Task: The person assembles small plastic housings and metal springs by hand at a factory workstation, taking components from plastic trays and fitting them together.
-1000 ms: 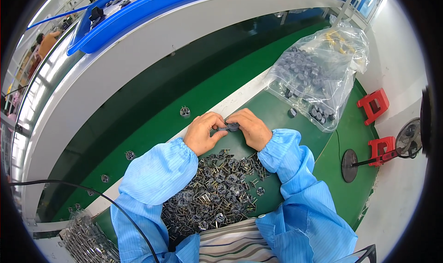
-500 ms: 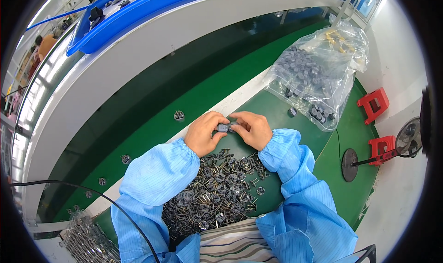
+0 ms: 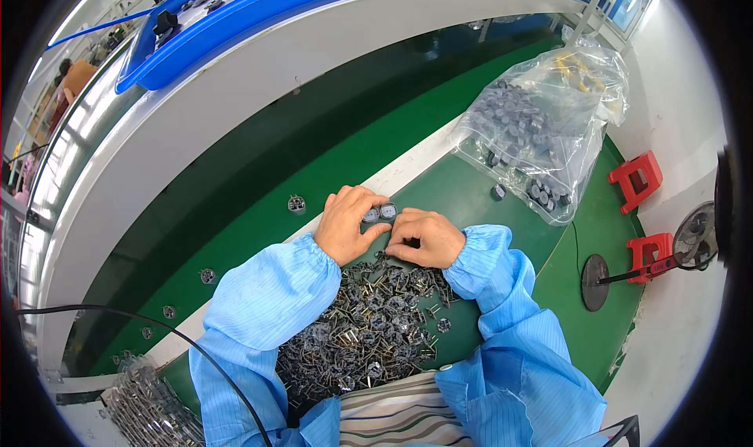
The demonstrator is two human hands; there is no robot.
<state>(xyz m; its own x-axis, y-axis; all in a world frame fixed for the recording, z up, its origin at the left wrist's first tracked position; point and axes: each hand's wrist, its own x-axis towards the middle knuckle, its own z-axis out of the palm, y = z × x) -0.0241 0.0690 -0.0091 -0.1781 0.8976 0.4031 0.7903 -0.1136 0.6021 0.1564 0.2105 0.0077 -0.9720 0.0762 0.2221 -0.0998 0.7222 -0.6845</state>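
Left hand (image 3: 349,223): fingers curled, pinching one small round grey part (image 3: 371,215) at the green bench's (image 3: 447,192) edge. Right hand (image 3: 423,238): fingertips closed on a second round part (image 3: 388,210), touching the first. Below: loose heap of dark metal pieces (image 3: 369,333). Right: clear crinkled plastic bag (image 3: 541,125) holding grey round parts.

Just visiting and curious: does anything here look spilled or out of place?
A few small dark round parts lie loose on the green mat at the mouth of the clear plastic bag, as if spilled. The heap of small metal parts looks untidy.
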